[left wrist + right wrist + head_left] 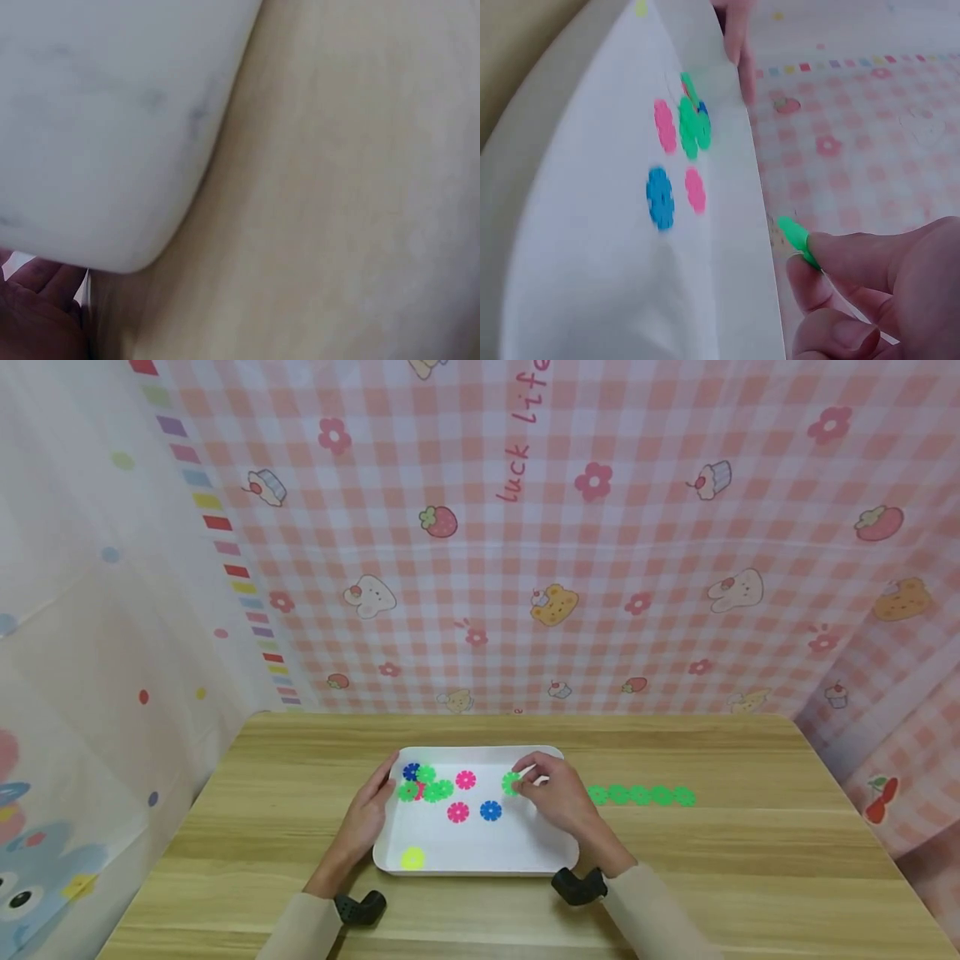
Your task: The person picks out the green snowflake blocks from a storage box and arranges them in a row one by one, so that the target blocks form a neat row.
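My right hand [553, 787] pinches a green snowflake disc [796, 236] between thumb and fingertips, above the right part of the white tray [480, 852]. At the tray's left edge, my left hand [371, 803] holds the rim; in the left wrist view its fingers [52, 289] are partly hidden behind the tray. Inside the tray, several green discs [435, 791] cluster at the back left, partly covering a dark blue disc [410, 772] and a pink one. Two pink discs [458, 812] and a blue disc [491, 811] lie near the middle, and a yellow disc [412, 858] at the front left.
Right of the tray, a row of several green discs [641, 795] lies on the wooden table [735, 877]. A pink checked cloth [480, 568] hangs behind the table, and a white patterned cloth [112, 610] hangs on the left.
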Demonstrator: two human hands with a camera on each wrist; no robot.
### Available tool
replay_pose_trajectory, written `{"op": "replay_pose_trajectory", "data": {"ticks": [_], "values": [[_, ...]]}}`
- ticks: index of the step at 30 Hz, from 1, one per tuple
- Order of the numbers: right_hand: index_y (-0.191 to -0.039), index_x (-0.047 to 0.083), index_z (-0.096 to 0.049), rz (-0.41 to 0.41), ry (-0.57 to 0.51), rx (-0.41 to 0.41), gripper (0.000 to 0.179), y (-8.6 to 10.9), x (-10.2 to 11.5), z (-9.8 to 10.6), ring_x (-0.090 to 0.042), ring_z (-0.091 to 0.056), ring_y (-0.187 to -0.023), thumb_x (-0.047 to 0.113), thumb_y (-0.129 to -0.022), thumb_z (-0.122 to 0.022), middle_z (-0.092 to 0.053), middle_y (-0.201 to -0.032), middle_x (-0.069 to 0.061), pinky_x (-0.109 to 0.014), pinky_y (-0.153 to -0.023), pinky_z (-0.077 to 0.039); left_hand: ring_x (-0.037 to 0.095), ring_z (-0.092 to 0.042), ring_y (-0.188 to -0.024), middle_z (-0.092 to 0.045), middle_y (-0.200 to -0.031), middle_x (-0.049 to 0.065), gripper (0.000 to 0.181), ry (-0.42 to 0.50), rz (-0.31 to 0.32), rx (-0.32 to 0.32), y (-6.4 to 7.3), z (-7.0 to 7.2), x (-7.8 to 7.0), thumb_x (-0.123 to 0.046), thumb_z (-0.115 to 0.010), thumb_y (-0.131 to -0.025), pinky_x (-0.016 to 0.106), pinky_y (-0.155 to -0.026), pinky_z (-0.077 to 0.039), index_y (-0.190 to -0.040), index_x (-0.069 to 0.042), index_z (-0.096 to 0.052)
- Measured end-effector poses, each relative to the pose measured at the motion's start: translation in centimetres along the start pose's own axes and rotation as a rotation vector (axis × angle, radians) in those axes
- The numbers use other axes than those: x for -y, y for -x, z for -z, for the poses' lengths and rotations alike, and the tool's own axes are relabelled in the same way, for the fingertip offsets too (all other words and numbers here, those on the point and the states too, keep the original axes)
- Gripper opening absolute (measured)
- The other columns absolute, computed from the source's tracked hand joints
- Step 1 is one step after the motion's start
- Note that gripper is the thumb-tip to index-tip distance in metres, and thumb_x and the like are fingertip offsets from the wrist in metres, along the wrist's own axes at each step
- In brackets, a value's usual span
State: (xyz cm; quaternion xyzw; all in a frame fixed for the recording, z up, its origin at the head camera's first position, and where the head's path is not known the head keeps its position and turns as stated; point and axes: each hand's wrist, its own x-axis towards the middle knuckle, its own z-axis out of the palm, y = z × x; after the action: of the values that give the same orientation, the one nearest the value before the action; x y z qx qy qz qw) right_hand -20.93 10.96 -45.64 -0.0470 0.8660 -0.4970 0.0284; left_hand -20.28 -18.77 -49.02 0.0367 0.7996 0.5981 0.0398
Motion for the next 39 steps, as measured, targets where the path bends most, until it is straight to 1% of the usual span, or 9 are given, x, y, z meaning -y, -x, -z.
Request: {"op": "replay_pose_trajectory", "data": {"ticks": [3,7,15,19,26,28,32,35,39], "values": [[-0.100,0.013,-0.069,-0.009,-0.024,-0.020,0.012,0.2,-0.8,1.3,-0.017,-0.056,-0.073,0.009,-0.088,-0.074,-0.064,-0.083,-0.002,-0.028,-0.064,-0.048,0.029,-0.012,-0.153,-0.020,-0.164,0.013,0.049,-0.012,-0.006,-0.010,0.0,0.0,0.1,-0.013,-0.031,-0.108,0.050,-0.124,-0.007,-0.157,-0.008,-0.027],[-0.105,0.010,-0.069,-0.009,-0.072,-0.035,0.015,0.6,-2.2,3.3,-0.019,-0.060,-0.077,0.010,-0.090,-0.071,-0.064,-0.088,-0.005,-0.026,-0.063,-0.049,0.027,-0.013,-0.152,-0.022,-0.164,0.010,0.048,-0.024,-0.036,-0.028,-0.8,-0.1,2.0,-0.017,-0.032,-0.109,0.049,-0.124,-0.007,-0.157,-0.014,-0.029],[-0.116,0.005,-0.065,-0.068,-0.136,-0.100,0.022,1.5,-4.9,7.0,-0.024,-0.066,-0.079,0.013,-0.096,-0.065,-0.063,-0.098,-0.012,-0.024,-0.059,-0.048,0.030,-0.014,-0.152,-0.023,-0.164,0.012,0.048,-0.026,-0.046,-0.035,-0.9,-0.1,2.0,-0.016,-0.032,-0.108,0.052,-0.123,-0.009,-0.156,-0.011,-0.030],[-0.118,0.005,-0.063,-0.085,-0.116,-0.134,0.025,2.2,-6.5,9.0,-0.019,-0.064,-0.078,0.017,-0.097,-0.065,-0.064,-0.099,-0.012,-0.023,-0.058,-0.047,0.027,-0.013,-0.153,-0.021,-0.165,0.009,0.049,-0.014,-0.030,-0.024,-0.9,-0.1,2.1,-0.017,-0.031,-0.109,0.050,-0.124,-0.008,-0.157,-0.014,-0.028],[-0.125,0.007,-0.062,-0.109,0.018,-0.220,0.034,3.7,-9.4,12.5,-0.012,-0.057,-0.090,0.030,-0.099,-0.061,-0.066,-0.110,-0.014,-0.024,-0.064,-0.048,0.024,-0.012,-0.153,-0.020,-0.165,0.006,0.049,-0.008,-0.014,-0.022,-0.8,-0.1,2.0,-0.015,-0.030,-0.109,0.048,-0.124,-0.007,-0.158,-0.013,-0.027],[-0.125,0.008,-0.062,-0.129,0.032,-0.253,0.035,4.2,-10.3,13.4,-0.011,-0.057,-0.086,0.031,-0.099,-0.061,-0.067,-0.107,-0.012,-0.024,-0.061,-0.046,0.026,-0.012,-0.153,-0.021,-0.165,0.008,0.049,-0.012,-0.020,-0.023,-0.8,-0.1,2.0,-0.014,-0.030,-0.108,0.049,-0.124,-0.007,-0.157,-0.012,-0.027],[-0.125,0.009,-0.062,-0.191,0.037,-0.329,0.036,4.8,-12.2,15.1,-0.008,-0.052,-0.077,0.033,-0.099,-0.061,-0.068,-0.097,0.001,-0.025,-0.056,-0.041,0.027,-0.012,-0.153,-0.021,-0.164,0.009,0.049,-0.013,-0.029,-0.023,-0.8,-0.1,2.0,-0.013,-0.031,-0.108,0.050,-0.124,-0.007,-0.157,-0.011,-0.027],[-0.125,0.008,-0.062,-0.232,0.035,-0.386,0.037,5.2,-13.5,15.9,-0.002,-0.051,-0.076,0.033,-0.098,-0.062,-0.065,-0.088,0.013,-0.024,-0.059,-0.041,0.027,-0.012,-0.153,-0.021,-0.164,0.009,0.049,-0.006,-0.031,-0.024,-0.8,-0.1,2.1,-0.013,-0.030,-0.108,0.050,-0.124,-0.007,-0.157,-0.011,-0.027],[-0.124,0.004,-0.062,-0.264,0.036,-0.448,0.037,5.6,-14.8,16.6,0.006,-0.052,-0.076,0.029,-0.097,-0.064,-0.062,-0.081,0.023,-0.019,-0.063,-0.042,0.029,-0.012,-0.152,-0.021,-0.164,0.011,0.049,-0.002,-0.042,-0.023,-0.9,-0.1,2.2,-0.012,-0.030,-0.108,0.051,-0.123,-0.007,-0.157,-0.009,-0.027]]}}
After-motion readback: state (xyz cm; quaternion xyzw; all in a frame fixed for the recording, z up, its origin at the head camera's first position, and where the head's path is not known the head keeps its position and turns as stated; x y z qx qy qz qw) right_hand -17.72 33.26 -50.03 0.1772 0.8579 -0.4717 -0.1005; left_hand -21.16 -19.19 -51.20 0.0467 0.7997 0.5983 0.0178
